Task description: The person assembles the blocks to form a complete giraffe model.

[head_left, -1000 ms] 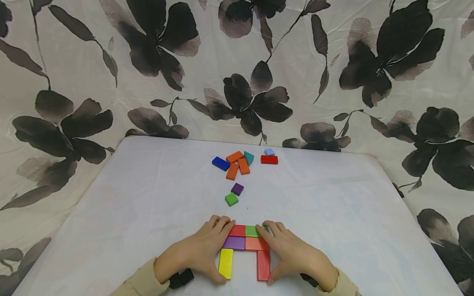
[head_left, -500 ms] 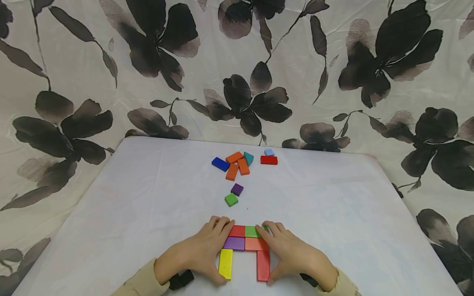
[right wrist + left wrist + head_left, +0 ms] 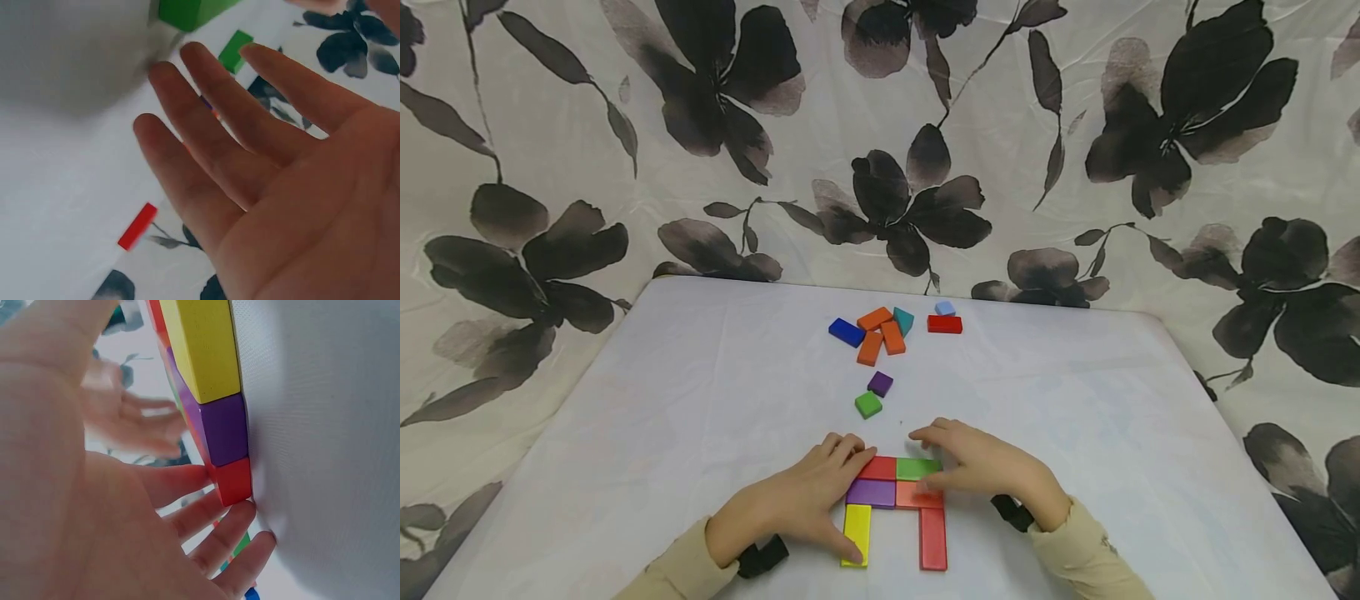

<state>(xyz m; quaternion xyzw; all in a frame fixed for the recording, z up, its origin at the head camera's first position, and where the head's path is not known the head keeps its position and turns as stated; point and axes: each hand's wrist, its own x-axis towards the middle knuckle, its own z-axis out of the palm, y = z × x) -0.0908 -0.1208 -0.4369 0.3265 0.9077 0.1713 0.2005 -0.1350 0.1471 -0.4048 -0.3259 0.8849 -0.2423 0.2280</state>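
Six flat-lying blocks form an arch shape on the table. A red block (image 3: 882,468) and a green block (image 3: 913,469) make the far row; a purple block (image 3: 872,493) and a salmon block (image 3: 910,498) lie nearer. A yellow block (image 3: 857,527) and a pinkish-red block (image 3: 933,542) point toward me as legs. My left hand (image 3: 805,502) spreads along the left side, fingertips at the red block's end (image 3: 234,481), thumb over the yellow one. My right hand (image 3: 988,462) hovers over the right end, fingers extended, holding nothing.
Farther back lie a loose green block (image 3: 868,405) and a dark purple block (image 3: 881,383). Behind them are several orange blocks (image 3: 870,347), a blue block (image 3: 847,332), a teal block (image 3: 903,320), a red block (image 3: 945,324) and a light blue block (image 3: 945,308). A floral curtain (image 3: 760,233) hangs behind.
My right hand has left the arch's right side and moved up and away, uncovering the green block. My left thumb has shifted onto the yellow block. The blocks stay in place.
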